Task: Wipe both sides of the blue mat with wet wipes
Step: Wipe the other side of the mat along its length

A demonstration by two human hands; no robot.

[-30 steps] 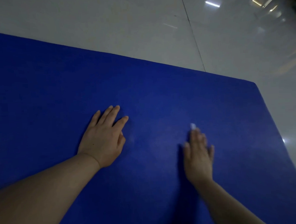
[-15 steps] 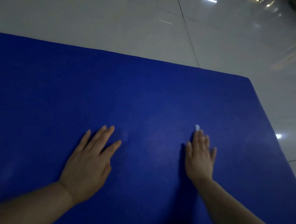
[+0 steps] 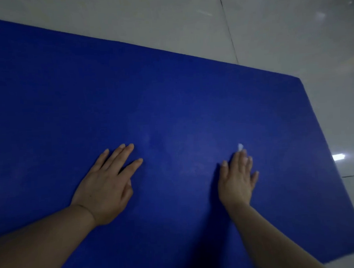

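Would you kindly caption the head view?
Left hand flat on blue mat; right hand presses wet wipe.

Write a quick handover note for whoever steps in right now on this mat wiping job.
Left hand: flat on the mat, fingers straight, holding nothing.
Right hand: flat, pressing a wet wipe onto the mat; only a white corner shows past the fingertips.
Mat: spread on the tiled floor, one face up.
Done: cannot tell how much of this face is wiped.
Left: finish this face, flip the mat, wipe the other.

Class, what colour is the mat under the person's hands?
The mat is deep blue, seen in the head view.
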